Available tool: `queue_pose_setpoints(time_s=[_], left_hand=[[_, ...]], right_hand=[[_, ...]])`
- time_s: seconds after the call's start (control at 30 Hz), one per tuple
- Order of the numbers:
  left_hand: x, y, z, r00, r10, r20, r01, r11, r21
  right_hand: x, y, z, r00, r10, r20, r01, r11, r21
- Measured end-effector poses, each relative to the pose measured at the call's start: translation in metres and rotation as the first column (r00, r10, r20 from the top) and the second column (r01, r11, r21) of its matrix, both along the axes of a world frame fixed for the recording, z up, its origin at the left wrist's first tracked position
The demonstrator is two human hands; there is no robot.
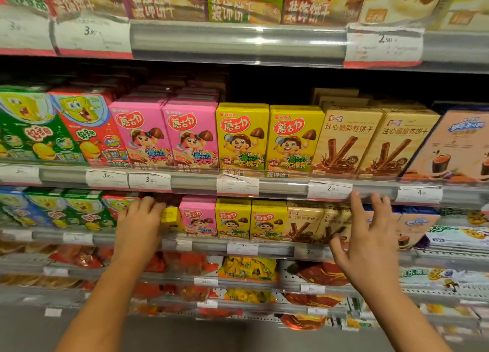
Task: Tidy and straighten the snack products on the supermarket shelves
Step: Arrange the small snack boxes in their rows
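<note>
On lower shelf: left hand [140, 219] grips yellow box [169, 215]; right hand [370, 235] spread

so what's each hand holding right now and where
Left hand grips a small yellow box by its left end. Right hand is open, holding nothing.

Left hand [139, 219] reaching into lower shelf, fingers curled over small yellow box [169, 215] beside pink box [198, 218]. Right hand [369, 240] spread, fingers straight, before beige boxes [304, 223].
</note>
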State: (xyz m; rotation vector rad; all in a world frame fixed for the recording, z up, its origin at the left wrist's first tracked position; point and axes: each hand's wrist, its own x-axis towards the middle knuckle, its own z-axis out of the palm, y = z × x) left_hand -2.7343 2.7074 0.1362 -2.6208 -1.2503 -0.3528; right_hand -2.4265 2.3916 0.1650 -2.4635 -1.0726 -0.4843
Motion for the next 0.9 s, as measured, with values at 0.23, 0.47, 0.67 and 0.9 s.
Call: queue_pose_setpoints(time_s=[0.23, 0.47, 0.67, 0.9], left_hand=[[-0.024, -0.020, 0.043, 1.000, -0.004, -0.023, 0.003, 0.999, -0.051], [-0.019, -0.068, 0.113, 0.975, -0.160, 0.153, 0.189, 0.962, -0.197], [-0.005, -0.104, 0.173, 0.910, -0.303, 0.284, 0.333, 0.941, -0.064], [0.017, -0.089, 0.226, 0.792, -0.501, 0.349, 0.472, 0.865, 0.170]], right_hand=[[0.003, -0.003, -0.001, 0.999, 0.043, -0.006, -0.043, 0.998, -0.055], [0.012, -0.009, -0.006, 0.997, 0.077, 0.026, -0.076, 0.996, -0.046], [0.015, -0.007, -0.009, 0.995, 0.096, 0.022, -0.096, 0.995, -0.022], [0.006, -0.021, 0.025, 0.939, 0.197, -0.280, -0.137, 0.966, 0.221]])
